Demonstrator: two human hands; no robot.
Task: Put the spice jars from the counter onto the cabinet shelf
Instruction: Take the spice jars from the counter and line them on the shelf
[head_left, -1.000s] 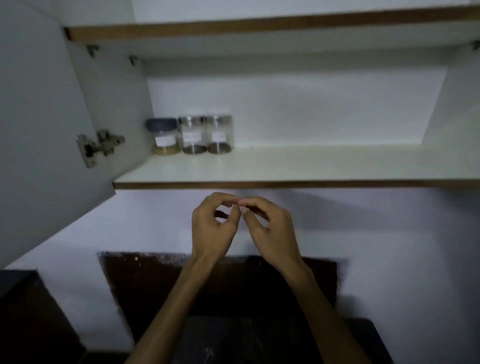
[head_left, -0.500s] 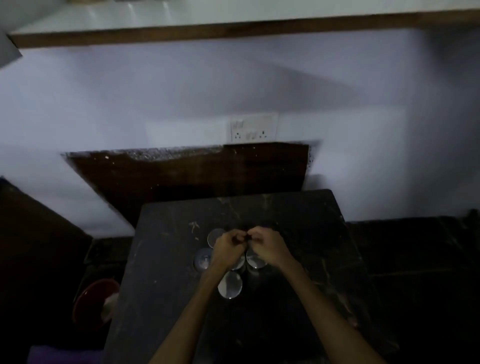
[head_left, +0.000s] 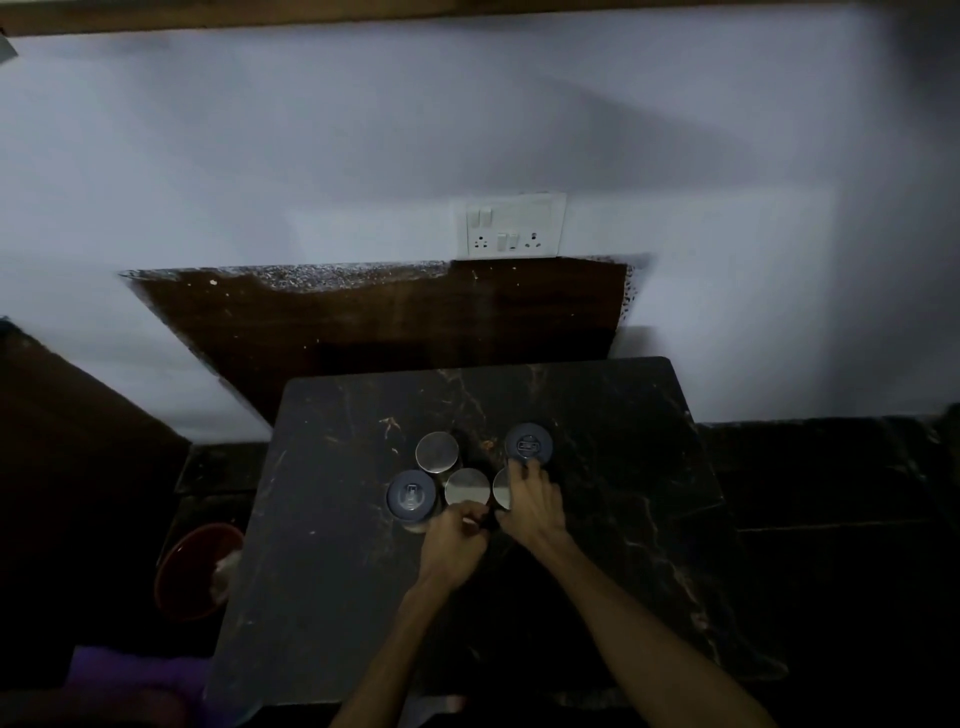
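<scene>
Several spice jars stand in a cluster on the dark marble counter (head_left: 597, 519), seen from above. Two have dark lids, the left one (head_left: 411, 496) and the far right one (head_left: 529, 442). Silver lids show at the back (head_left: 437, 451) and in the middle (head_left: 467, 486). My right hand (head_left: 530, 512) lies over another silver-lidded jar (head_left: 500, 488), its fingertips touching the near edge of the far right dark lid. Just in front of the cluster, my left hand (head_left: 454, 540) is curled, and what lies under it is hidden. The brown front edge of the cabinet shelf (head_left: 467, 10) runs along the top.
A white socket plate (head_left: 511, 226) is on the wall above a dark brown backsplash (head_left: 389, 317). A red bucket (head_left: 195, 571) sits low to the left of the counter, with something purple (head_left: 130, 680) below it. The counter drops off at its left and near edges.
My view has dropped from the open cabinet to the counter. Both hands came down from below the shelf to the jars, and the right hand's fingers have spread out over the lids.
</scene>
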